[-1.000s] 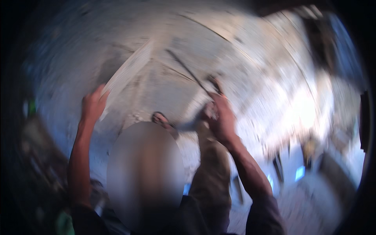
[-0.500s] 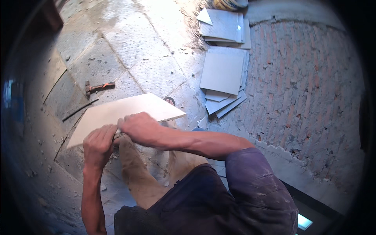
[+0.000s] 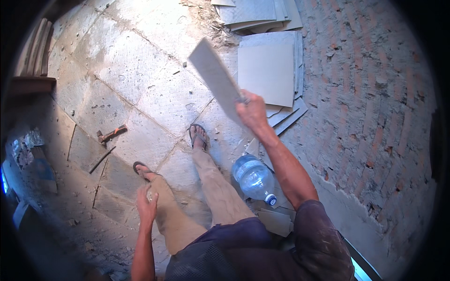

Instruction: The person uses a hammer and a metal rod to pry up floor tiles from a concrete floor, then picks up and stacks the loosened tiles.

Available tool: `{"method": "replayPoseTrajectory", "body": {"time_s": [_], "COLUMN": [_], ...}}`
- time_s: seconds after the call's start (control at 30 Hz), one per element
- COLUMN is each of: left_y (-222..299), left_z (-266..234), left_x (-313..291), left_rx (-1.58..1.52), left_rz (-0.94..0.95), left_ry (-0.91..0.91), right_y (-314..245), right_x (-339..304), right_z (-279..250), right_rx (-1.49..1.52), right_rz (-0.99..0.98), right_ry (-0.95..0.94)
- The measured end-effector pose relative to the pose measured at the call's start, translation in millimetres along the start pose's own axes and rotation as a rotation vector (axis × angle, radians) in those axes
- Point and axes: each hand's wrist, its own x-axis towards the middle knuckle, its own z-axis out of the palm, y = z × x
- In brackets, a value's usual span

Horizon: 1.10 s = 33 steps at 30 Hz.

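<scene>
My right hand grips a tile by one end. The tile tilts up, its grey face toward me, and stretches away to the far left of the hand. Just past it a stack of square pale tiles leans on the brick wall. Beside my left leg, my left hand hangs low with its fingers curled. Something small and pale shows between those fingers, too small to make out. On the floor ahead of that hand lie a hammer with an orange and black handle and a thin dark bar.
A large clear water bottle with a blue cap lies right of my legs, beside tile offcuts. More tiles stand at the far end. The rough brick wall bounds the right. Wooden pieces stand far left.
The tile was held low in front by both hands; now a tile is raised to the right in my right hand alone. My left hand has dropped beside my leg. The bottle has come into view.
</scene>
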Motion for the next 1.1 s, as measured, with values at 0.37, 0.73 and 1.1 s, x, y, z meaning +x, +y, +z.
{"method": "replayPoseTrajectory", "body": {"time_s": [0.37, 0.73, 1.1], "left_y": [-61.3, -45.7, -30.0], "left_z": [15.2, 4.0, 7.2], "left_x": [-32.3, -32.4, -38.8], "left_rx": [-0.222, -0.263, -0.300], "left_rz": [-0.536, -0.683, -0.754], "left_ry": [-0.171, -0.193, -0.167], "right_y": [185.3, 266.5, 276.7], "right_x": [111.6, 152.1, 177.7], "right_z": [-41.7, -20.7, -14.4], "right_rx": [-0.090, -0.114, -0.241], "right_rz": [0.314, 0.507, 0.725], "right_ry": [0.273, 0.376, 0.259]}}
